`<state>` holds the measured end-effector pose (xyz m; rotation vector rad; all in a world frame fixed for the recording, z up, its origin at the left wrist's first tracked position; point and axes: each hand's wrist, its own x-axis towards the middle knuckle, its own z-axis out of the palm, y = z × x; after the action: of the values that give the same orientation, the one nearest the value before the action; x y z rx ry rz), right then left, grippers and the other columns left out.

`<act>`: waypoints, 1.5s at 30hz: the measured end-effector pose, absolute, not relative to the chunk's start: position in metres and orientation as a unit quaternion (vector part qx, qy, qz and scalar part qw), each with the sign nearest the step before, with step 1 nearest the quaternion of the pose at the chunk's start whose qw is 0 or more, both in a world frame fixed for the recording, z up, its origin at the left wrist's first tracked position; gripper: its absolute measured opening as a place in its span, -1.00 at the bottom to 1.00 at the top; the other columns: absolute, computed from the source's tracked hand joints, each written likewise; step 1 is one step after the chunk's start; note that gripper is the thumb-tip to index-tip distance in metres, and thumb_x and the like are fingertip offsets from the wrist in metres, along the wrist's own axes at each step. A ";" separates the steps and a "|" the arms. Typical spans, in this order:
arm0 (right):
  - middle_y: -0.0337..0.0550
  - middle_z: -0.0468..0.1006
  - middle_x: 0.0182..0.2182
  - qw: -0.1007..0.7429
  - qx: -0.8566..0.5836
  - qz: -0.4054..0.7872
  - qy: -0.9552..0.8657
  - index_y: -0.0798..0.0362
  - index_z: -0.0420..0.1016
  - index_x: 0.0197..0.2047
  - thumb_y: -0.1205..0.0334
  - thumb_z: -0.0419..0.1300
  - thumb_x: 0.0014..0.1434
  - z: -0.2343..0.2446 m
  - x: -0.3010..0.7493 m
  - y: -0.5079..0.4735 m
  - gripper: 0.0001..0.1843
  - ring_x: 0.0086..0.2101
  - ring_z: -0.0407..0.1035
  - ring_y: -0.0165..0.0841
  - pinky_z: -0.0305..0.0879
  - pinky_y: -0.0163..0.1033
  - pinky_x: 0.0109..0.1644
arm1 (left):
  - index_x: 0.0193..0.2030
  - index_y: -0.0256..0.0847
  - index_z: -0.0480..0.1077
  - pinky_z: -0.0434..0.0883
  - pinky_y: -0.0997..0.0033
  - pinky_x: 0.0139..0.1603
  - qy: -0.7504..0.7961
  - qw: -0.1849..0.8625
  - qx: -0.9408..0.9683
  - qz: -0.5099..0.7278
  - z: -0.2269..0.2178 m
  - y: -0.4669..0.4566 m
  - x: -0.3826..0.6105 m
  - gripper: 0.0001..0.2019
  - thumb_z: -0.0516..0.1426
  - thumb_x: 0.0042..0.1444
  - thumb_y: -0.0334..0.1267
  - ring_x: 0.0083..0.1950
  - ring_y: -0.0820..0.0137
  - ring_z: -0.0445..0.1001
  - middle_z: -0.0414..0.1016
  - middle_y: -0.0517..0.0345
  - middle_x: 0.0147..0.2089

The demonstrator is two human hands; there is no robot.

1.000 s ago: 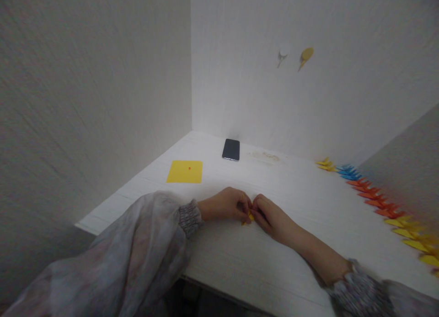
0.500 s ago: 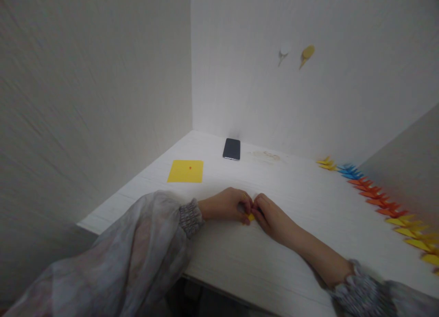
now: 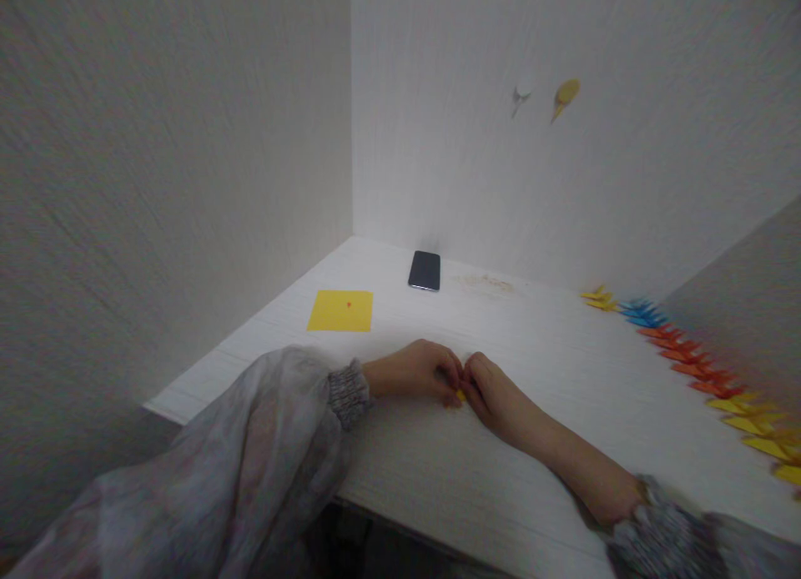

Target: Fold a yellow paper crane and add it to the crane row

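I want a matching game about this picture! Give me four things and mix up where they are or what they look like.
Things:
1. smartphone
2. yellow paper sheet
3. small yellow paper piece
4. row of folded paper figures

Clues:
A. between the left hand and the right hand
B. yellow, blue and orange, along the right side
C. flat, with a small orange spot
D. dark-faced, near the back wall

Pairs: 1-D, 2-C, 3-A, 4-B

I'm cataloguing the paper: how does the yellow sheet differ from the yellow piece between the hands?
The yellow sheet lies flat and untouched, while the yellow piece is held between the left hand and right hand. The sheet shows whole; the piece is partly covered. Both are yellow.
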<state>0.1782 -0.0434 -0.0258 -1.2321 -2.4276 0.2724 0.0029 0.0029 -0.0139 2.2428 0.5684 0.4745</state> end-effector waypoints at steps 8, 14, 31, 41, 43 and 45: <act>-0.10 0.30 -0.44 0.215 -0.431 0.093 -0.872 0.07 0.18 -0.45 0.32 -0.09 0.12 -0.026 0.177 -0.044 -0.87 -0.43 0.21 -0.34 0.22 -0.21 -0.36 | -0.44 -0.24 0.44 0.25 0.48 -0.13 0.231 0.381 0.876 0.186 -0.012 0.001 0.002 -0.81 0.24 -0.23 -0.20 -0.21 0.45 0.39 0.45 0.18 -0.21; -0.09 0.28 -0.44 0.206 -0.440 0.103 -0.868 0.08 0.17 -0.44 0.34 -0.09 0.12 -0.025 0.176 -0.044 -0.88 -0.43 0.19 -0.35 0.21 -0.21 -0.36 | -0.44 -0.26 0.43 0.26 0.46 -0.12 0.224 0.372 0.879 0.195 -0.016 0.002 0.002 -0.77 0.24 -0.24 -0.17 -0.20 0.45 0.39 0.44 0.17 -0.21; -0.08 0.30 -0.43 0.208 -0.452 0.095 -0.862 0.07 0.17 -0.43 0.38 -0.10 0.11 -0.025 0.175 -0.044 -0.88 -0.43 0.20 -0.34 0.24 -0.19 -0.36 | -0.45 -0.25 0.41 0.25 0.43 -0.08 0.222 0.359 0.884 0.200 -0.020 0.004 0.005 -0.76 0.27 -0.31 -0.19 -0.15 0.41 0.37 0.42 0.17 -0.22; -0.07 0.29 -0.44 0.206 -0.438 0.083 -0.871 0.09 0.18 -0.42 0.38 -0.13 0.12 -0.027 0.176 -0.045 -0.86 -0.43 0.18 -0.35 0.23 -0.18 -0.36 | -0.45 -0.26 0.35 0.27 0.43 -0.16 0.225 0.347 0.891 0.186 -0.020 0.004 0.004 -0.72 0.27 -0.31 -0.18 -0.19 0.39 0.37 0.42 0.15 -0.22; -0.09 0.29 -0.45 0.211 -0.437 0.080 -0.871 0.09 0.18 -0.42 0.37 -0.13 0.13 -0.027 0.176 -0.044 -0.86 -0.44 0.18 -0.36 0.21 -0.20 -0.37 | -0.46 -0.26 0.33 0.27 0.44 -0.17 0.233 0.348 0.888 0.188 -0.020 0.003 0.004 -0.71 0.27 -0.32 -0.18 -0.20 0.40 0.37 0.42 0.16 -0.23; -0.11 0.29 -0.45 0.219 -0.433 0.080 -0.870 0.09 0.19 -0.42 0.36 -0.12 0.13 -0.028 0.176 -0.044 -0.86 -0.44 0.18 -0.36 0.20 -0.21 -0.37 | -0.44 -0.26 0.34 0.27 0.44 -0.16 0.229 0.348 0.888 0.193 -0.020 0.003 0.004 -0.71 0.27 -0.31 -0.18 -0.19 0.40 0.37 0.42 0.17 -0.23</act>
<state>0.1762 -0.0440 -0.0276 -1.1992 -2.4082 0.2211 0.0044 0.0035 -0.0202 2.3027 0.5937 0.4993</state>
